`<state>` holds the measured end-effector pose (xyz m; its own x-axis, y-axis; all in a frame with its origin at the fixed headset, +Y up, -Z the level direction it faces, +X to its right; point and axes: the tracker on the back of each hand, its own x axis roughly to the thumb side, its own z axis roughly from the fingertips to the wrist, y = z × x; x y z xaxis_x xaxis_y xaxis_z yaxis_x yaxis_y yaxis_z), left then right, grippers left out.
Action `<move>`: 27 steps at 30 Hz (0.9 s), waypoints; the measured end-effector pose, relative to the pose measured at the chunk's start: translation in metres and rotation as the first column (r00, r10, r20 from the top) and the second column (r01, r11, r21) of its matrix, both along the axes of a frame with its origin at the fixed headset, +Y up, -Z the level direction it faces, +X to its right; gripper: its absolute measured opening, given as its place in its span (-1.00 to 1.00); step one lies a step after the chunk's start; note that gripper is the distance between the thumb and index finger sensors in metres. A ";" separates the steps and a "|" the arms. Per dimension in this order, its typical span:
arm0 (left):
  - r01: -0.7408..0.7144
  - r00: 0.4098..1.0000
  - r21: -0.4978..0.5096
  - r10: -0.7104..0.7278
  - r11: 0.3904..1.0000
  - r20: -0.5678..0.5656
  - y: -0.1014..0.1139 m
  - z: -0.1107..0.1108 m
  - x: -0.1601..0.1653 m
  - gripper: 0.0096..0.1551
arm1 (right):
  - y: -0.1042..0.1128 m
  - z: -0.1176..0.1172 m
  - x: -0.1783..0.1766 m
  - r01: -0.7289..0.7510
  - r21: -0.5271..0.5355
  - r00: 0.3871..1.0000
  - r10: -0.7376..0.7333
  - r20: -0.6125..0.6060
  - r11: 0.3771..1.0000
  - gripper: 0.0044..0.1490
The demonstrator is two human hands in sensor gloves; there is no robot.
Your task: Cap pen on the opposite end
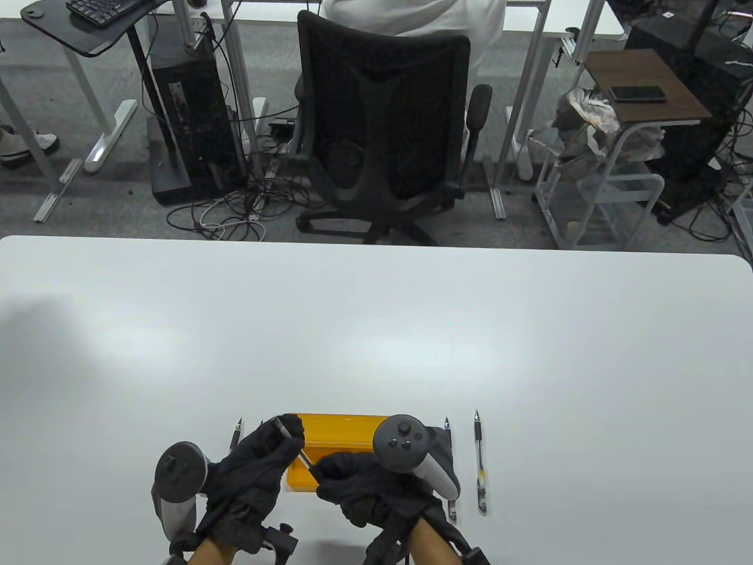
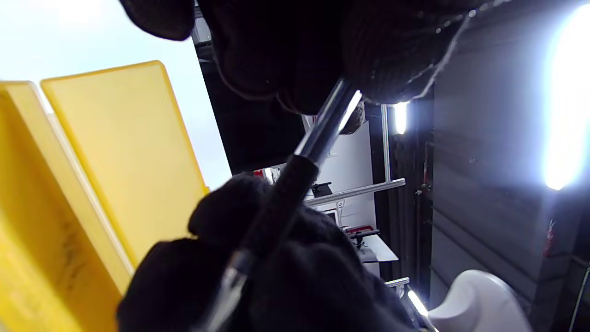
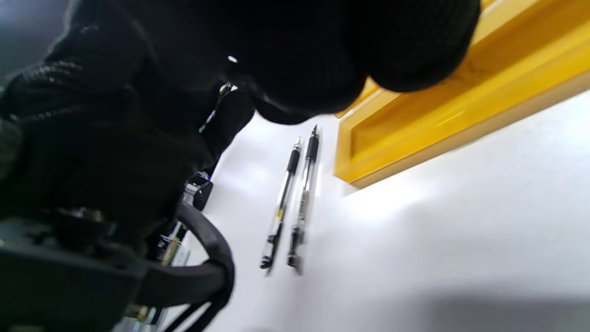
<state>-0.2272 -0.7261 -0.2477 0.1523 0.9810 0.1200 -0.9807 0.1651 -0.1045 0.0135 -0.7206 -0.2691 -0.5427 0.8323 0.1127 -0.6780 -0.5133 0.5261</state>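
Observation:
A pen [image 1: 294, 445] with a black grip section is held slanted between both hands, just above the near left end of the yellow tray [image 1: 341, 425]. My left hand [image 1: 286, 434] grips its far end and my right hand [image 1: 322, 472] grips its near end. In the left wrist view the pen [image 2: 302, 161] runs from my left fingers [image 2: 276, 60] down into the right glove [image 2: 286, 276]. Both pen ends are hidden in the gloves, so I cannot see the cap.
One pen [image 1: 236, 434] lies left of the tray. Two more lie to its right, one [image 1: 480, 465] in full view and one [image 1: 450, 471] partly under my right hand. The right wrist view shows two pens [image 3: 295, 203] side by side beside the tray [image 3: 438, 115].

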 end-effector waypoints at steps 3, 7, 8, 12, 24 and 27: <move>-0.045 0.999 -0.006 0.045 0.999 -0.005 -0.001 0.000 -0.004 -0.44 | 0.001 -0.002 0.002 0.005 -0.001 0.999 -0.005 0.051 1.000 -0.39; 0.001 0.997 0.015 -0.002 1.000 0.077 0.000 0.000 0.000 -0.45 | -0.001 -0.001 0.003 -0.083 0.014 0.991 0.082 0.105 0.996 -0.39; -0.001 0.998 0.011 0.000 1.000 0.070 0.000 0.000 0.002 -0.44 | -0.002 0.000 0.003 -0.080 0.013 0.991 0.078 0.112 0.997 -0.39; 0.058 0.998 0.054 -0.058 0.997 -0.002 0.003 0.002 0.006 -0.36 | 0.001 -0.002 0.011 -0.088 0.048 0.979 0.077 0.191 0.995 -0.38; 0.186 0.915 0.114 -0.130 0.976 -0.383 0.016 -0.004 -0.068 -0.37 | 0.019 -0.001 0.027 -0.294 0.282 0.932 0.209 0.295 0.913 -0.41; 0.209 0.934 0.178 -0.142 0.962 -0.329 0.021 0.000 -0.067 -0.36 | 0.015 -0.008 0.035 -0.155 0.229 0.943 0.075 0.323 0.961 -0.41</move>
